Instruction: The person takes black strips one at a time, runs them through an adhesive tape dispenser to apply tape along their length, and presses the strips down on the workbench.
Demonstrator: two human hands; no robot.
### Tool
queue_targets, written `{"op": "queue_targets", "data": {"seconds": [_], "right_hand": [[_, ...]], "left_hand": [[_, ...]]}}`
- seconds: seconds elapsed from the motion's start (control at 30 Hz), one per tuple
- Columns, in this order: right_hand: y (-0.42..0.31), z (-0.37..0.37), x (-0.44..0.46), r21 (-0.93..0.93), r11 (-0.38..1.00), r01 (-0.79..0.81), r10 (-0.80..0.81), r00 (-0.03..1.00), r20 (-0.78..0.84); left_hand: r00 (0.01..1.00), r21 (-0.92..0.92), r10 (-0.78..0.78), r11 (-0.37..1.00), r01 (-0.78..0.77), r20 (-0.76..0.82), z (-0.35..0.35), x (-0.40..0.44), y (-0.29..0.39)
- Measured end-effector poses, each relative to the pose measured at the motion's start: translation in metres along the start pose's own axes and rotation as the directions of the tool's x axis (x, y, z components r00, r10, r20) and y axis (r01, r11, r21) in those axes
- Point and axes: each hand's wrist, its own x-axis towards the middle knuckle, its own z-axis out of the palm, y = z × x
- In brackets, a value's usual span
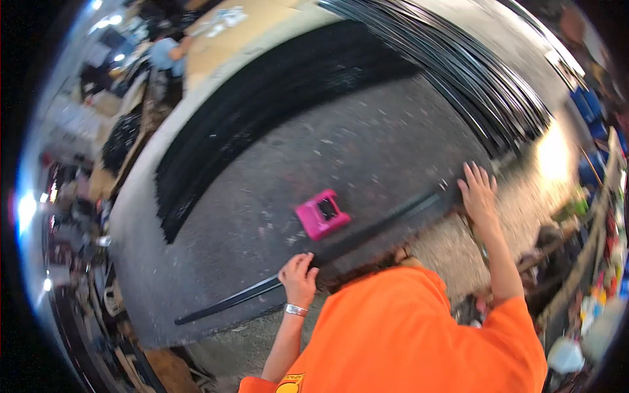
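A long, thin black strip [236, 299] lies along the near edge of the dark worktable. My left hand [299, 279], with a silver bracelet at the wrist, has its fingers curled over this strip. Farther right, my right hand [480, 195] rests with fingers stretched out at the table's edge, close to the strip's right end. Whether it touches the strip, I cannot tell. Between the hands, just beyond the strip, sits a bright pink plastic object [321, 215] with a dark opening in its top.
A wide band of black strips [249, 108] lies across the far side of the worktable [242, 229]. Glossy black strips [458, 65] form a bundle at the upper right. Another person [166, 54] is at the upper left. A white jug [565, 355] stands at the lower right.
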Motion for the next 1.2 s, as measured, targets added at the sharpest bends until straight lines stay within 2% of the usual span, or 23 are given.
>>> {"op": "queue_targets", "data": {"seconds": [0.07,0.17,0.2,0.37,0.6,0.63,0.77,0.87,1.03,1.13,1.2], "right_hand": [[-0.008,0.001,0.000,0.113,0.992,0.052,-0.058,0.997,0.052],[-0.028,-0.003,-0.001,0.241,0.955,0.175,-0.165,0.984,-0.063],[-0.034,0.002,-0.004,0.266,0.947,0.180,-0.155,0.982,-0.110],[-0.041,0.012,-0.001,0.372,0.926,0.062,-0.061,0.998,-0.015],[-0.057,0.010,-0.002,0.400,0.914,0.071,-0.099,0.994,0.049],[-0.059,0.013,-0.005,0.396,0.910,0.120,-0.138,0.990,0.018],[-0.070,0.005,-0.012,0.329,0.927,0.180,-0.223,0.970,0.097],[-0.087,-0.012,-0.020,0.235,0.933,0.272,-0.265,0.962,-0.060],[-0.151,-0.024,-0.051,0.319,0.847,0.425,-0.444,0.896,-0.014],[-0.202,-0.029,-0.073,0.307,0.801,0.514,-0.543,0.839,0.011],[-0.226,-0.021,-0.081,0.316,0.799,0.512,-0.549,0.835,0.035]], "left_hand": [[0.999,0.018,-0.031,0.999,0.031,-0.022,0.001,0.000,0.004],[0.998,0.073,-0.052,0.996,0.056,-0.044,0.000,0.000,0.016],[0.998,0.086,-0.061,0.994,0.064,-0.036,0.000,0.000,0.019],[0.988,0.118,-0.140,0.982,0.148,-0.068,0.000,-0.003,0.031],[0.985,0.123,-0.145,0.980,0.155,-0.089,-0.001,-0.009,0.035],[0.983,0.115,-0.147,0.981,0.159,-0.107,-0.001,-0.009,0.034],[0.979,0.071,-0.111,0.990,0.124,-0.169,-0.003,-0.009,0.018],[0.980,0.014,-0.095,0.995,0.099,-0.176,-0.001,-0.020,0.010],[0.971,-0.034,-0.051,0.998,0.044,-0.235,0.000,-0.019,0.002],[0.968,-0.054,-0.023,0.999,0.010,-0.249,0.003,-0.020,-0.007],[0.967,-0.059,-0.018,0.998,0.003,-0.255,0.003,-0.020,-0.008]]}}
